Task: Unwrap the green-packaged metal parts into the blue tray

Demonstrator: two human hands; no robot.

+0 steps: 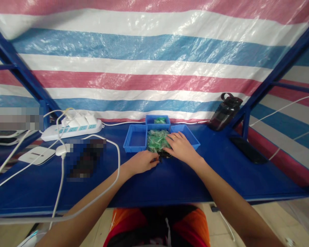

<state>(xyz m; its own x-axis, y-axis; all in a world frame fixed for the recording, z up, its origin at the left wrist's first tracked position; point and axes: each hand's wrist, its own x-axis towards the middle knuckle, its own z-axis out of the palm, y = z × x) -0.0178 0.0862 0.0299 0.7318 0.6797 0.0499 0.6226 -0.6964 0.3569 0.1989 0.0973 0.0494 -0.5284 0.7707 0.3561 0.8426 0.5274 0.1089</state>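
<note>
A heap of small green plastic packets (pixel 158 139) lies on the blue table between the blue bins, with small black pieces (pixel 165 155) along its near edge. My left hand (pixel 143 162) is closed at the heap's near left corner, fingertips pinched by a tiny dark piece; what they hold is too small to make out. Over the right side of the heap rests my right hand (pixel 181 145), fingers apart and touching the packets. It partly covers the right blue bin (pixel 192 136). The left blue bin (pixel 136 137) shows a bare floor. In the back blue bin (pixel 158 118) lie some green packets.
A white power strip (pixel 74 129) with plugged-in chargers stands at the back left. White cables (pixel 118 154) loop across the table and over my left forearm. A dark bottle (pixel 225 112) leans at the back right, near a black phone-like slab (pixel 248 150). Blue frame bars flank the table.
</note>
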